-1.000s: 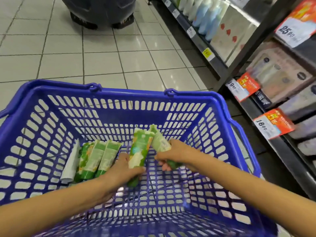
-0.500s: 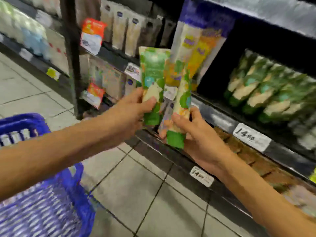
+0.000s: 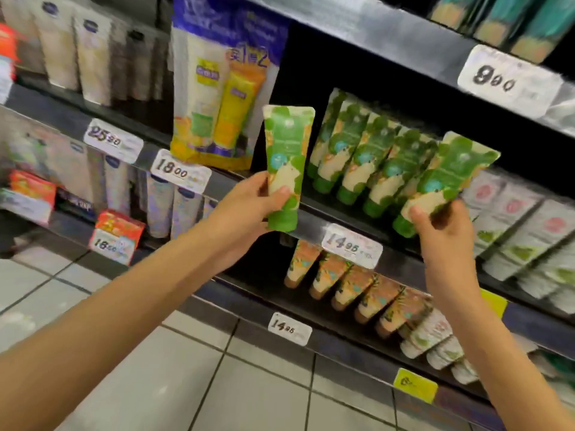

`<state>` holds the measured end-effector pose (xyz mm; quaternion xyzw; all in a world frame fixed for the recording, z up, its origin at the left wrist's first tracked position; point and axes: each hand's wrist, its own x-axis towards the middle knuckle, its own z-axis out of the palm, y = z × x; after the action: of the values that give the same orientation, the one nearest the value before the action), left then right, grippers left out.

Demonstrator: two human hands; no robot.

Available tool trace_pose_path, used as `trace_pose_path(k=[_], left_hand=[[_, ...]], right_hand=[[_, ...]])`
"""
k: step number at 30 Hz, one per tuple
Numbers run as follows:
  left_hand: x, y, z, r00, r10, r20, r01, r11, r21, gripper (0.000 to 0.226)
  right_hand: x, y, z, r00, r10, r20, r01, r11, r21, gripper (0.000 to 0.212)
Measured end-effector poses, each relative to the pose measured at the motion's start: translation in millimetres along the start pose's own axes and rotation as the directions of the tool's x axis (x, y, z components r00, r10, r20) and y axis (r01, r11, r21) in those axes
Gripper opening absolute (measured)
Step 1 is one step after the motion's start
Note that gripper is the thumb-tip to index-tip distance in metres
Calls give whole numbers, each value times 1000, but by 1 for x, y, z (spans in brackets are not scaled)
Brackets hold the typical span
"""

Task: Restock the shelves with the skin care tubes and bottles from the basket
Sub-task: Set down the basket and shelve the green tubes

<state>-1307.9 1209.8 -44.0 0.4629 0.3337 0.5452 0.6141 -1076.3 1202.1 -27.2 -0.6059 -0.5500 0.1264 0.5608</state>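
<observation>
– Which prices can you read?
– Along the middle shelf edge I read three white tags: the 25 90 tag (image 3: pixel 113 141), the 18 00 tag (image 3: pixel 180 174) and the 14 95 tag (image 3: pixel 351 245). One shelf down, the lower tag (image 3: pixel 289 328) starts with 14. Up top, the 9 00 tag (image 3: pixel 504 80).
– And the green tube (image 3: pixel 287 157)?
– Its print is too blurred for me.

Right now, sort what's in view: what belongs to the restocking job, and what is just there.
Job: left hand holding one green tube; right hand holding the other green tube; shelved row of matching tubes.
Just there: yellow twin pack; orange tubes below; 14.95 price tag.
</observation>
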Motion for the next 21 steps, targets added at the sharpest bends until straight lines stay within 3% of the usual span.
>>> trace_pose_path(k=[3, 9, 21], left_hand=[[6, 6, -2, 999, 47, -11, -46, 999, 27, 28], [9, 6, 3, 998, 65, 13, -65, 998, 19, 30], [6, 0, 5, 999, -22, 29, 19, 995, 97, 32]], right_hand=[[21, 15, 4, 999, 21, -46, -25, 995, -93, 34], [41, 30, 21, 988, 138, -63, -144, 986, -88, 51], [42, 30, 31, 981, 183, -58, -188, 978, -89, 48]])
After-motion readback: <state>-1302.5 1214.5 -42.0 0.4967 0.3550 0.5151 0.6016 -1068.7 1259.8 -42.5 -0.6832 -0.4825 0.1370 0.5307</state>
